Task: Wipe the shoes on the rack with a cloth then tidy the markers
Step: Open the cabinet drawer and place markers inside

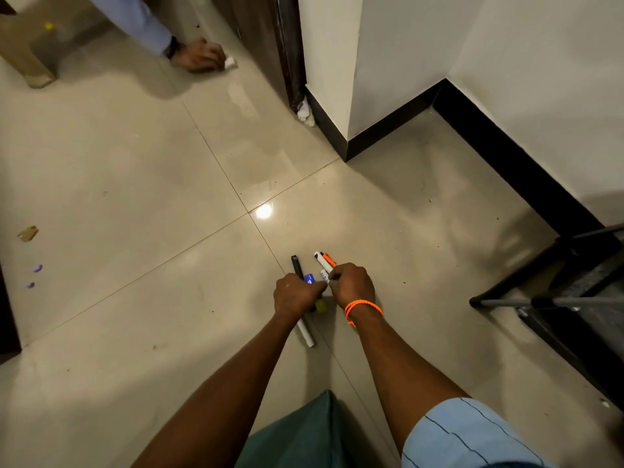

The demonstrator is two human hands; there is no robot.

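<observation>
Several markers lie bunched on the tiled floor in front of me. My left hand [294, 293] grips a black-capped white marker [305, 331], with a blue-capped marker [309, 278] and a yellow cap [320, 306] poking out beside it. My right hand [353, 284], with an orange cord on the wrist, pinches a white marker [320, 261]; an orange marker [329, 259] lies right against it. The two hands touch each other over the bunch. No cloth or shoes show near my hands.
A black metal rack [557, 295] stands at the right edge. Another person's hand [201, 55] presses a white wad on the floor at top left, near a wooden leg [32, 67]. A wall corner with dark skirting [388, 130] juts in ahead.
</observation>
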